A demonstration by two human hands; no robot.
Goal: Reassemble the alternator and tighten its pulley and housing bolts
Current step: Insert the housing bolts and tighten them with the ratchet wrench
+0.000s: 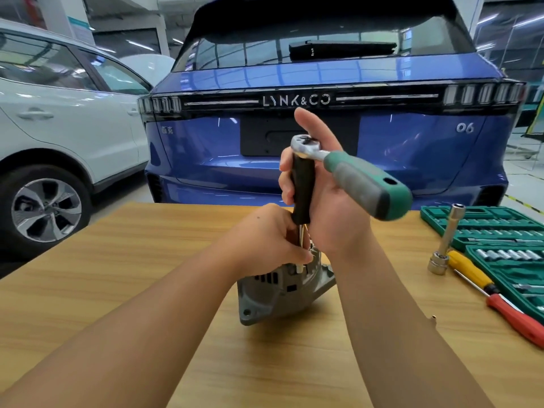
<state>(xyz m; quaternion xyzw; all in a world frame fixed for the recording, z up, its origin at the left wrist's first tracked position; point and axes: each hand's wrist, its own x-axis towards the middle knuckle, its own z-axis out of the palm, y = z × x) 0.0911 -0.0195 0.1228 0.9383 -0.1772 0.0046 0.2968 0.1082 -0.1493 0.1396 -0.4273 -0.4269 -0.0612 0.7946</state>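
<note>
Bare forearms reach in from the near edge of the table (123, 278) to the alternator (282, 290), which stands mid-table as a grey cast housing with vent slots and a holed mounting ear. The left hand (273, 240) pinches the driver's shaft (300, 234) down at the bolt, while the right hand (326, 201) grasps its black handle with the ratchet (353, 175) on top. Tightening well likely means keeping the shaft square on the bolt head, steadying the housing, and swinging in short strokes.
</note>
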